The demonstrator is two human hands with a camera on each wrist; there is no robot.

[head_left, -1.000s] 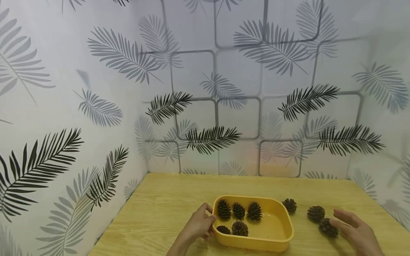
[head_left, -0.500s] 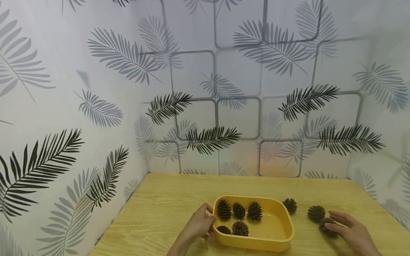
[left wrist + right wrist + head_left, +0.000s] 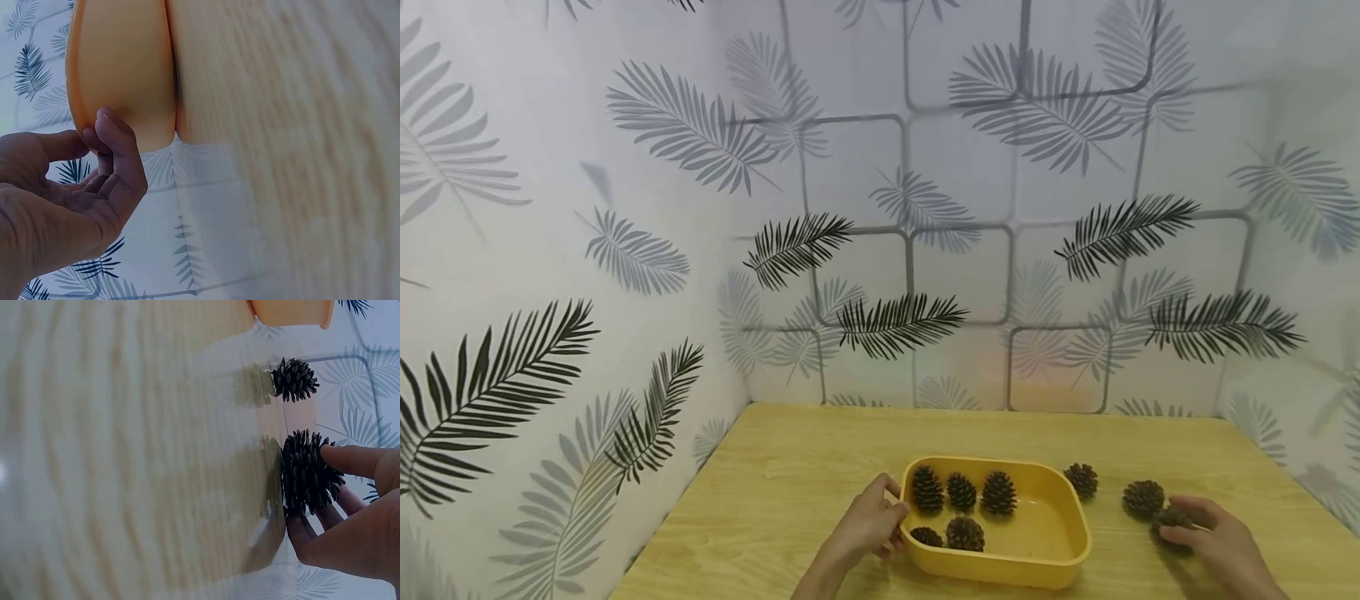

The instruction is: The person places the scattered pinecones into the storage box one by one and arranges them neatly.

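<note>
A yellow plastic tray (image 3: 1000, 571) stands on the table, holding several brown pine cones at its left side. My left hand (image 3: 867, 525) pinches the tray's left rim between thumb and fingers, as the left wrist view shows on the tray wall (image 3: 128, 69). To the right of the tray, my right hand (image 3: 1221, 542) grips a pine cone (image 3: 306, 472) with the thumb on one side and fingers on the other. That cone is low at the tabletop; whether it touches the wood is hard to tell. The hand partly hides it in the head view.
Two more pine cones lie on the wood-grain table (image 3: 805, 450): one cone (image 3: 1081, 481) beside the tray's right end, the other cone (image 3: 1143, 499) just left of the gripped one. A leaf-patterned curtain (image 3: 955, 275) stands behind the table and along its sides.
My right hand has moved slightly left and its thumb and fingers have closed round the pine cone. The left hand keeps its place on the tray rim.
</note>
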